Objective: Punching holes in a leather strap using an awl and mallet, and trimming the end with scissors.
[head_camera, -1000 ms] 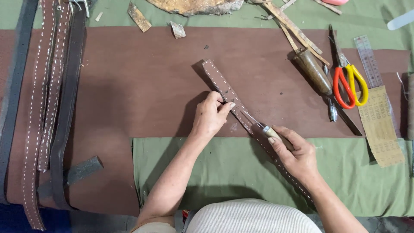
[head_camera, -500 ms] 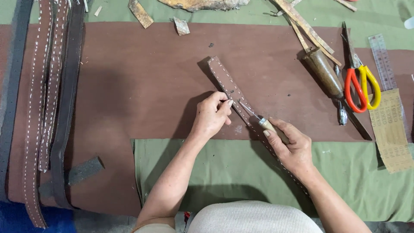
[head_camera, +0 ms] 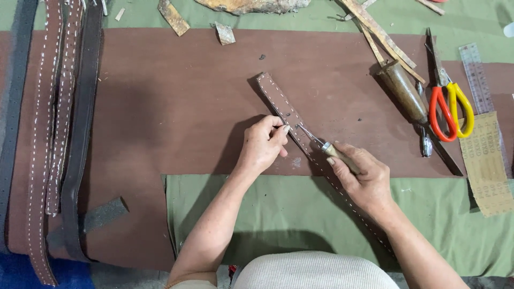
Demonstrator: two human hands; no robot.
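A brown leather strap (head_camera: 276, 99) with white stitching along both edges lies diagonally on the brown work surface (head_camera: 176, 107). My left hand (head_camera: 263, 143) presses its fingertips on the strap near the middle, pinning it down. My right hand (head_camera: 361, 176) grips a small wooden-handled awl (head_camera: 321, 145), its metal tip touching the strap right beside my left fingertips. The lower part of the strap runs under my right hand and forearm.
Several stitched leather straps (head_camera: 51, 134) lie at the left. Orange-and-yellow scissors (head_camera: 447, 101), a wooden-handled tool (head_camera: 404, 91), a clear ruler (head_camera: 478, 75) and a sandpaper strip (head_camera: 487, 160) lie at the right. Leather scraps (head_camera: 172, 17) sit at the top, green cloth (head_camera: 284, 214) in front.
Both hands stay on the strap; the awl tip has moved slightly up along it toward my left fingertips. The view has shifted a little.
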